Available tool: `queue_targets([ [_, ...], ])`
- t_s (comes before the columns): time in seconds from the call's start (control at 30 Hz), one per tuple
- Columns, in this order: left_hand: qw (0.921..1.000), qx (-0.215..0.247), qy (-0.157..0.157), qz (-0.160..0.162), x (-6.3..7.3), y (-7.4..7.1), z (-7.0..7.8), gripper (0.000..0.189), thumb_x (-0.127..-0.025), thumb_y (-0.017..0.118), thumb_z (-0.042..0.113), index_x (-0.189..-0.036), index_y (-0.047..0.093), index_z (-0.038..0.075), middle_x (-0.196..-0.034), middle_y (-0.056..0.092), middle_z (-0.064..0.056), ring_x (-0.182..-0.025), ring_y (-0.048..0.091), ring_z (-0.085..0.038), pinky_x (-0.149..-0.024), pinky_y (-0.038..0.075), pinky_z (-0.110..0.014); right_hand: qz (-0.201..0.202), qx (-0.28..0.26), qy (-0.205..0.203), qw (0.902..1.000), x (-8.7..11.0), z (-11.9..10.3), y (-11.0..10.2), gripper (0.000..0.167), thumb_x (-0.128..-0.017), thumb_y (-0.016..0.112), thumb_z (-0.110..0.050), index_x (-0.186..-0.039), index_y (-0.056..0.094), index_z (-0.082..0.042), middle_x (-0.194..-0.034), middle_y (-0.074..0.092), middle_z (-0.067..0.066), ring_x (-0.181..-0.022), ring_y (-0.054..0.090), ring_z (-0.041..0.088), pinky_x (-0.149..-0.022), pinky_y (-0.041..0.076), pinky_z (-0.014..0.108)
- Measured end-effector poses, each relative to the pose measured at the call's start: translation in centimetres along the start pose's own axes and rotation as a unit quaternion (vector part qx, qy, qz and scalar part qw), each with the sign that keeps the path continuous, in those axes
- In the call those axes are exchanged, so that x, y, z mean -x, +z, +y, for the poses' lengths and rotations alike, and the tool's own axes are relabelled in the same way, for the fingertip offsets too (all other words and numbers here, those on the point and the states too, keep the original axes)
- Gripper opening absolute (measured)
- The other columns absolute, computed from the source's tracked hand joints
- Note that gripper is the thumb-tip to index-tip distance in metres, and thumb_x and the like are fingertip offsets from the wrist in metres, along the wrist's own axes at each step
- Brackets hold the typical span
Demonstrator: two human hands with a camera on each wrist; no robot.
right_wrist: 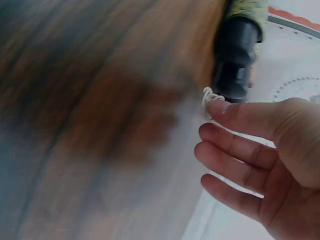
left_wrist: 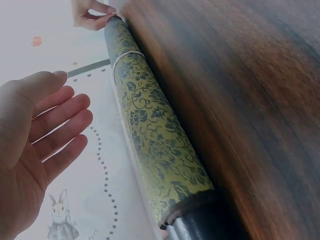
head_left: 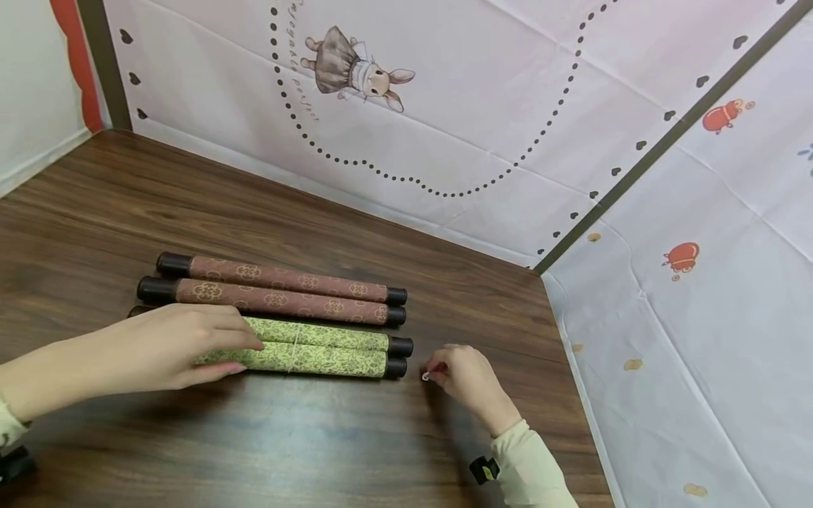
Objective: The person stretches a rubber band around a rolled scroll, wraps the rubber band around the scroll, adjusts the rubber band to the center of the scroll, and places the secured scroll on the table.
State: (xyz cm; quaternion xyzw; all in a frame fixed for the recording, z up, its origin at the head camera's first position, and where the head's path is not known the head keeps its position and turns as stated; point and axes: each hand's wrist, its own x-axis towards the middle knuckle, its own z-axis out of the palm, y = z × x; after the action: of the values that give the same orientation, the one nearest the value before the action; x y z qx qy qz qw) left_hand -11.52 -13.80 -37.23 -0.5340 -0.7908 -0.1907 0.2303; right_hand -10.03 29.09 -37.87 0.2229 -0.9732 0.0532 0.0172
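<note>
Two green patterned scrolls [head_left: 343, 360] with black end caps lie side by side on the wooden table, and a thin white band [head_left: 294, 347] circles them near the middle. Over their left part hovers my left hand [head_left: 197, 346], covering some of them; in the left wrist view its fingers [left_wrist: 65, 117] are loosely bent, with nothing between them and the thumb. Just beyond the scrolls' right end, my right hand [head_left: 466, 377] pinches a small, looped white rubber band [right_wrist: 210, 100] between thumb and index finger. The other fingers [right_wrist: 235, 165] are spread loosely below.
Behind the green pair lie two reddish-brown scrolls [head_left: 286, 302] with gold flower patterns and black caps. The dark wooden table [head_left: 267, 437] meets a printed white curtain [head_left: 432, 127] at the back and another sheet [head_left: 686, 339] on the right.
</note>
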Motion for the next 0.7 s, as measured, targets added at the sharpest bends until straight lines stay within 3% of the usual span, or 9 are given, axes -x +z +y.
queue_targets([
  [0.2, 0.9999, -0.003, 0.006, -0.011, -1.1, 0.0, 0.6, 0.019, -0.092, 0.067, 0.037, -0.107, 0.072, 0.025, -0.100, 0.069, 0.016, -0.088, 0.066, -0.005, -0.070, 0.057, -0.026, 0.056, -0.033, -0.030, 0.9974, -0.5, -1.9, -1.7, 0.010, -0.079, 0.081, -0.012, -0.083, 0.074, -0.019, -0.081, 0.071, -0.009, -0.075, 0.069, 0.004, -0.068, 0.056, 0.023],
  [0.33, 0.9998, 0.007, 0.016, -0.010, -1.9, 0.0, 1.1, 0.015, -0.094, 0.066, 0.034, -0.105, 0.072, 0.025, -0.098, 0.070, 0.015, -0.086, 0.066, -0.005, -0.067, 0.056, -0.024, 0.082, -0.037, -0.073, 0.9933, -1.4, -3.9, -2.4, 0.009, -0.080, 0.079, -0.012, -0.085, 0.074, -0.018, -0.083, 0.072, -0.008, -0.076, 0.069, 0.004, -0.070, 0.057, 0.022],
  [0.53, 0.9997, 0.004, 0.022, -0.002, -3.2, 0.3, 2.1, 0.019, -0.080, 0.079, 0.023, -0.098, 0.073, 0.023, -0.092, 0.071, 0.014, -0.083, 0.065, -0.004, -0.067, 0.056, -0.024, 0.112, -0.053, -0.148, 0.9812, -2.4, -7.0, -2.6, 0.005, -0.083, 0.077, -0.014, -0.087, 0.075, -0.016, -0.082, 0.072, -0.007, -0.075, 0.066, 0.004, -0.069, 0.054, 0.017],
  [0.7, 0.9999, 0.010, 0.006, 0.005, -3.8, 1.0, 2.9, 0.012, -0.083, 0.077, 0.024, -0.094, 0.074, 0.022, -0.088, 0.070, 0.014, -0.081, 0.064, -0.002, -0.067, 0.056, -0.022, 0.128, -0.077, -0.202, 0.9678, -3.2, -9.7, -2.7, 0.007, -0.083, 0.077, -0.014, -0.089, 0.074, -0.016, -0.084, 0.073, -0.007, -0.078, 0.066, 0.005, -0.070, 0.054, 0.015],
])
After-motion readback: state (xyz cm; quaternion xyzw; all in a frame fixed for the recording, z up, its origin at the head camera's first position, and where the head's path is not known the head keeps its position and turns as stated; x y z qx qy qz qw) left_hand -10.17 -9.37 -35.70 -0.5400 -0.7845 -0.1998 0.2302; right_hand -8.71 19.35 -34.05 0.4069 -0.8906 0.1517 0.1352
